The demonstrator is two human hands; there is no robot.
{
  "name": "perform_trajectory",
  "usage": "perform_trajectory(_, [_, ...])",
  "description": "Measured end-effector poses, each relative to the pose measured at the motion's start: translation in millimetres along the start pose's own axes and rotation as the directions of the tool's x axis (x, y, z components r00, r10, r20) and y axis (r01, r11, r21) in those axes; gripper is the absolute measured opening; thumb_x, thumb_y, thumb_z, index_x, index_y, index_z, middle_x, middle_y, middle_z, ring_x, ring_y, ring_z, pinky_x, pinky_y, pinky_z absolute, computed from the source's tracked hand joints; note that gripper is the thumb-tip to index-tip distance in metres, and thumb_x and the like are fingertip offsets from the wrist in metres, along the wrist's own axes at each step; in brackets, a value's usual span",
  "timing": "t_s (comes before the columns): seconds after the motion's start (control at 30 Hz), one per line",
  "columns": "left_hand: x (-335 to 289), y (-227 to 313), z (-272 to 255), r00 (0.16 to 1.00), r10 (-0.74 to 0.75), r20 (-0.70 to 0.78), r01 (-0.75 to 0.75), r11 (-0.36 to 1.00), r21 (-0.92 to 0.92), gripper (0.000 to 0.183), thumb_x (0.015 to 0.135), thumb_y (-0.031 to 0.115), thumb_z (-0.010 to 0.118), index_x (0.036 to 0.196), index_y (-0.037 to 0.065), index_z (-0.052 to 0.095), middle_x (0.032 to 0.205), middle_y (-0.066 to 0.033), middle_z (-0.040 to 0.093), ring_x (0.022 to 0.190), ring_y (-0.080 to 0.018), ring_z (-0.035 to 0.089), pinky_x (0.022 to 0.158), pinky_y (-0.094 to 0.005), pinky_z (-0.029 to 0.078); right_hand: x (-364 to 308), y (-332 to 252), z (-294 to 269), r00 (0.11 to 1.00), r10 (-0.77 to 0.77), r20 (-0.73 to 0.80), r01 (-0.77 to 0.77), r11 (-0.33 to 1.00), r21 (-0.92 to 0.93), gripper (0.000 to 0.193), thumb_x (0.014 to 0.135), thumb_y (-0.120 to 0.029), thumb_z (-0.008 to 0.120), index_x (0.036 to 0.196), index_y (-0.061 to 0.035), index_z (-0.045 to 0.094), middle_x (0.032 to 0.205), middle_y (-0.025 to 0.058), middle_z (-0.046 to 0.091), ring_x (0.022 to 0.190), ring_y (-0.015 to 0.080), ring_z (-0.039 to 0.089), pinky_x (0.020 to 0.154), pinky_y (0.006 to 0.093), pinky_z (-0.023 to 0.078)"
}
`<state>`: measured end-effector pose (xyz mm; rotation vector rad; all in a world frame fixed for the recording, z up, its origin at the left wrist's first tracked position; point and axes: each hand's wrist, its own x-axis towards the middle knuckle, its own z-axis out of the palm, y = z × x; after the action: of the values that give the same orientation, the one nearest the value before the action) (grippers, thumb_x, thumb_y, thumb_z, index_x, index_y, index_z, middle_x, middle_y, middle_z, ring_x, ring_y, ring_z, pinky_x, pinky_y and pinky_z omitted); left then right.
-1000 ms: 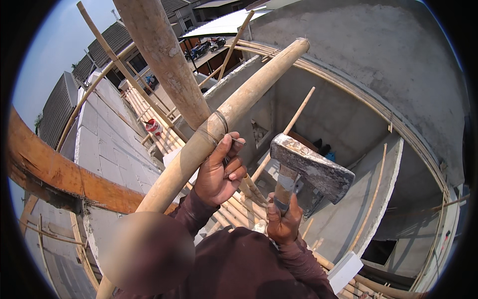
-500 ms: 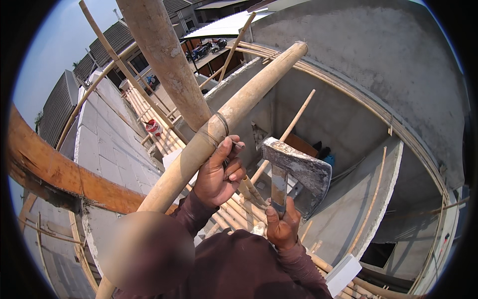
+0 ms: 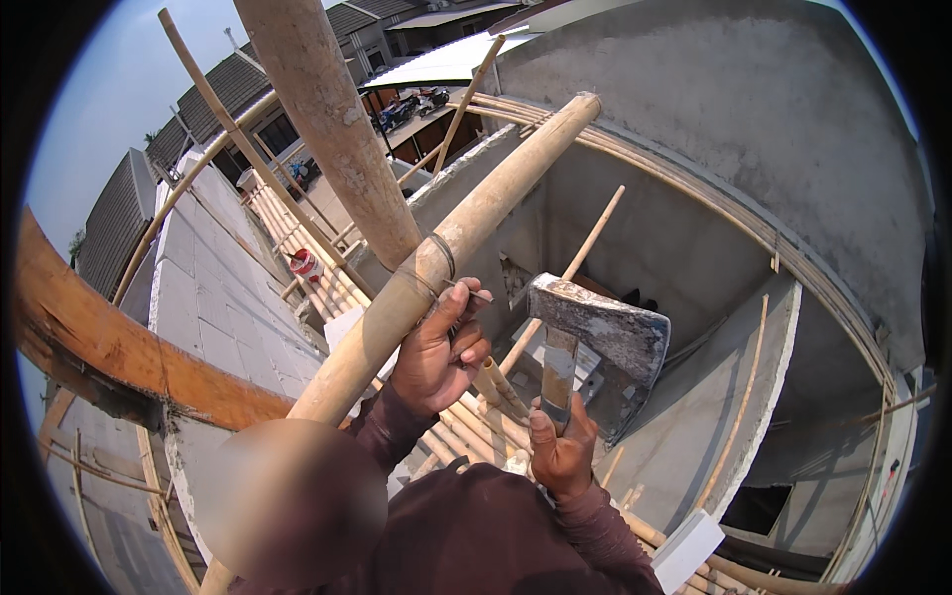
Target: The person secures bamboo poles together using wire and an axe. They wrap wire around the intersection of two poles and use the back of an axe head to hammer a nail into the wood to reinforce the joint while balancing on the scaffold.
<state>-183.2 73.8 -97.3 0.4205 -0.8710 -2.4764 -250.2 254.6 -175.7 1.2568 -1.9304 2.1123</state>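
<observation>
I see the right hand point(image 3: 562, 451) clamped on the axe point(image 3: 607, 323), its head above the grip likely heavy, best steadied close beneath. The left hand point(image 3: 436, 357) pinches a slim, seemingly stiff metal pin point(image 3: 475, 293); just beyond, binding wire point(image 3: 443, 254) circles a bamboo pole point(image 3: 514, 185).

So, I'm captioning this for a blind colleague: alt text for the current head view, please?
A person's left hand pinches a thin metal rod beside wire looped around a thick bamboo pole; the right hand holds a hatchet by its handle. Grey walls stand beyond.
</observation>
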Motion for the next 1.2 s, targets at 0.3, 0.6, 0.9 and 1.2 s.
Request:
perform_trajectory(0.3, [2.2, 2.0, -1.2, 0.997, 0.007, 0.073, -0.001, 0.997, -0.072, 0.02, 0.108, 0.027, 0.052, 0.117, 0.014, 0.062, 0.098, 0.0049, 0.067, 0.052, -0.0028, 0.031, 0.054, -0.0201, 0.035, 8.1, -38.9, -2.6, 0.807, -0.149, -0.572, 0.436, 0.803, 0.406, 0.046, 0.1, -0.05, 0.058, 0.106, -0.0064, 0.046, 0.069, 0.0036, 0.051, 0.05, 0.0153, 0.049, 0.05, 0.0291, 0.045])
perform_trajectory(0.6, [3.3, 2.0, -4.8, 0.999, -0.005, 0.049, 0.01, 0.996, -0.085, 0.021, 0.107, 0.028, 0.052, 0.116, 0.014, 0.065, 0.099, 0.0035, 0.069, 0.051, -0.0032, 0.033, 0.053, -0.0202, 0.035, -21.9, 1.1, -6.4, 0.975, 0.221, 0.003, -0.221, 0.975, 0.027, 0.041, 0.099, -0.04, 0.065, 0.11, -0.0016, 0.058, 0.08, 0.0067, 0.063, 0.062, 0.0168, 0.061, 0.054, 0.0267, 0.045])
perform_trajectory(0.9, [3.6, 1.1, -5.1, 0.995, -0.013, 0.101, 0.024, 0.994, -0.107, 0.021, 0.107, 0.027, 0.052, 0.117, 0.013, 0.064, 0.098, 0.0031, 0.069, 0.052, -0.0033, 0.032, 0.053, -0.0203, 0.036, -11.2, 10.0, 20.8, 0.991, -0.086, -0.103, 0.101, 0.984, 0.147, 0.037, 0.1, -0.038, 0.063, 0.105, -0.0037, 0.051, 0.074, 0.0111, 0.058, 0.051, 0.0276, 0.057, 0.052, 0.0372, 0.047])
perform_trajectory(1.2, [4.5, 0.3, -7.7, 0.999, 0.014, 0.047, -0.016, 1.0, 0.021, 0.037, 0.11, 0.034, 0.045, 0.127, 0.005, 0.06, 0.096, 0.0008, 0.066, 0.053, -0.0033, 0.031, 0.053, -0.0202, 0.037, 2.0, 8.2, 0.5, 0.995, 0.084, 0.061, -0.083, 0.996, -0.008, 0.028, 0.098, -0.024, 0.066, 0.102, 0.0027, 0.059, 0.069, 0.009, 0.064, 0.06, 0.0228, 0.066, 0.056, 0.033, 0.048])
